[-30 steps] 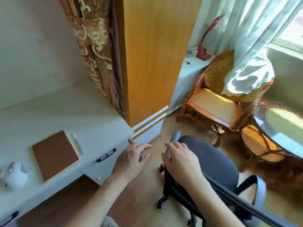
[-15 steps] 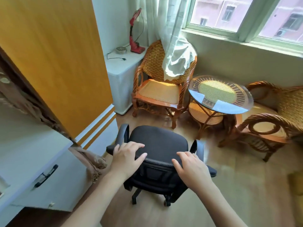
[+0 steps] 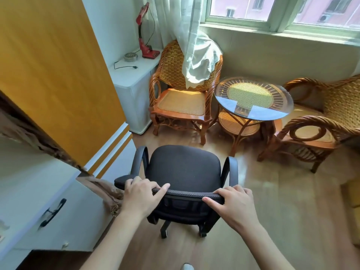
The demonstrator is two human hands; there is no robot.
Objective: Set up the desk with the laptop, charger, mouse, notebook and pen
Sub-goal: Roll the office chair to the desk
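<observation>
Both hands, the left hand (image 3: 141, 195) and the right hand (image 3: 234, 205), curl over the top of the black office chair's (image 3: 183, 170) backrest, probably to steer it beside the white desk (image 3: 29, 184) at left; none of the desk items shows.

Both hands, left (image 3: 140, 199) and right (image 3: 234, 206), grip the top edge of the chair (image 3: 185, 172) backrest beside the table (image 3: 29, 184).
</observation>
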